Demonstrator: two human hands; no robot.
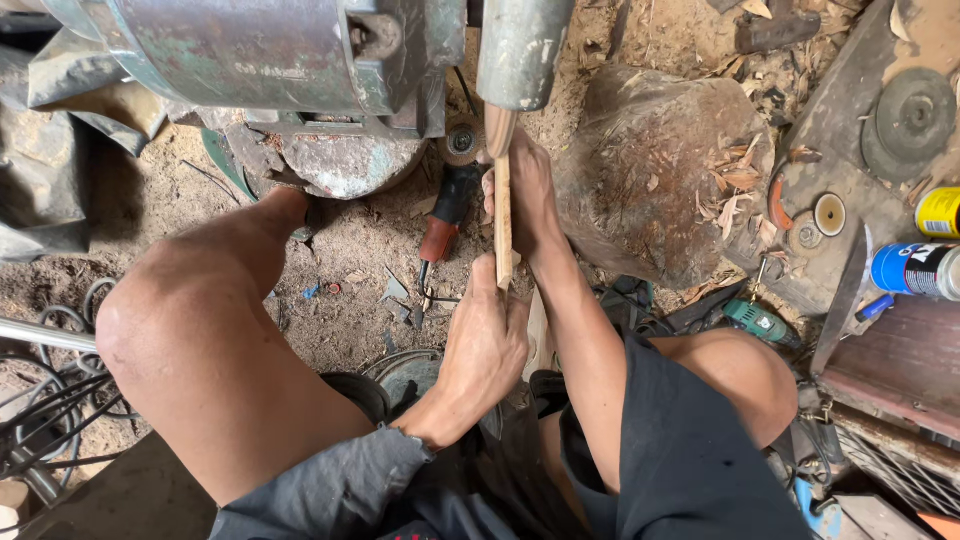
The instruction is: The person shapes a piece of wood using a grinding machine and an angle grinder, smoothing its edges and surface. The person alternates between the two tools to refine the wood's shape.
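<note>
— Where does the wooden strip (503, 225) stand right now?

— You hold it on edge between your two hands, its far end pushed up under the round grey-green machine head (522, 50), just past your fingertips. Your left hand (483, 350) wraps the near end, fingers closed tight around it. Your right hand (530, 195) lies along the strip's side further up, fingers curled over it and gripping.

— How far along would you say you are?

— My guess is mid-way through shaping. The strip already looks thin and fairly even, and pale shavings and dust lie all over the floor (350, 260) beyond your fingers. The far tip looks rounded and darker, as if that end is being worked. Whether the near end is finished I can't judge, because your left palm covers it.

— What can't you make out?

— The contact point itself: the machine head hides it, so you can't see whether the wood touches anything that turns. The strip's full length is hidden too. Left of your fingers a red-handled tool (440, 230) lies on the floor, partly behind your right hand. To the right sits a big wood block (660, 170), and past it a green drill (760, 322), half buried in clutter.
</note>
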